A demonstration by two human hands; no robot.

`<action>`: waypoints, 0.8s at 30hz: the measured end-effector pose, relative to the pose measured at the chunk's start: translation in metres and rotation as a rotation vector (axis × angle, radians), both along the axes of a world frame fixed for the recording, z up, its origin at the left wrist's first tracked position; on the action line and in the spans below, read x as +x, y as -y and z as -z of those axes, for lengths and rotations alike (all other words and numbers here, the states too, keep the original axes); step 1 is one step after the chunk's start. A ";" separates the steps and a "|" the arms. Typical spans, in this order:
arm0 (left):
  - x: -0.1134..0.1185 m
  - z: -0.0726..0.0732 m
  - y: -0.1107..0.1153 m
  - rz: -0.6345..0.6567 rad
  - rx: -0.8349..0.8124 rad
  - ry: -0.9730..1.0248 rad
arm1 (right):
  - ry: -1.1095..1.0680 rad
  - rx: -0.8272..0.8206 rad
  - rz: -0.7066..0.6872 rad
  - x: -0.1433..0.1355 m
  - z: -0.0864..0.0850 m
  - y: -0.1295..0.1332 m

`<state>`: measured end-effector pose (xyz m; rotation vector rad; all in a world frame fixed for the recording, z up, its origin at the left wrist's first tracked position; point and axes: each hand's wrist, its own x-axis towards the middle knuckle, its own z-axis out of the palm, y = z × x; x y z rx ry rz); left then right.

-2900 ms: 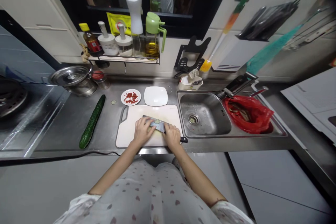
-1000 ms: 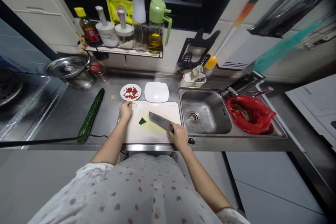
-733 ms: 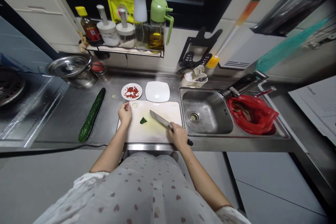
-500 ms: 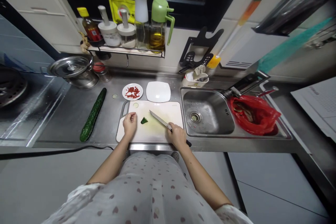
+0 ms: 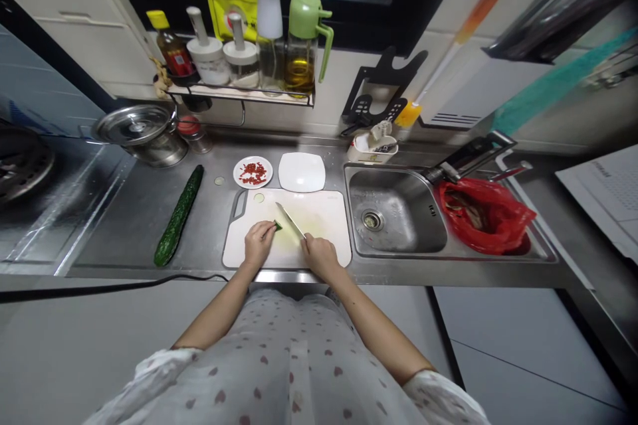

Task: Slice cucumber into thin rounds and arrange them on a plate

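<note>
Left hand [image 5: 258,244]: fingertips touching small green piece [image 5: 278,226] on cutting board [image 5: 326,216]; grip unclear. Right hand [image 5: 321,257]: wrapped round handle of knife [image 5: 290,220], blade pointing away, just right of piece. Pale round slice [image 5: 258,198] near board's far left corner. Cucumber [image 5: 180,216] on counter [image 5: 124,232], left of board. Plate [image 5: 237,175] of red bits [image 5: 254,176], white dish [image 5: 302,172] behind board.

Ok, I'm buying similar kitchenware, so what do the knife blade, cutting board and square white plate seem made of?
Knife blade: likely steel, smooth and grey with a metallic look.
Cutting board: probably matte plastic, being pale and grey-rimmed with no visible wood grain.
Square white plate: glossy, perhaps glazed ceramic, judging by its bright highlight, though melamine could look the same.
</note>
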<state>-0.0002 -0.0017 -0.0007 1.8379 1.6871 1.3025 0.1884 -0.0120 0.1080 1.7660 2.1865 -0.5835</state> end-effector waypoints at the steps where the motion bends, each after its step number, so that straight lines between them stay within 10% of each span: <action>1: 0.000 0.001 0.000 0.003 0.004 -0.004 | -0.003 0.004 -0.012 -0.002 -0.001 0.001; 24: -0.001 0.002 -0.001 0.035 0.018 -0.063 | 0.002 0.047 -0.132 -0.016 0.008 0.008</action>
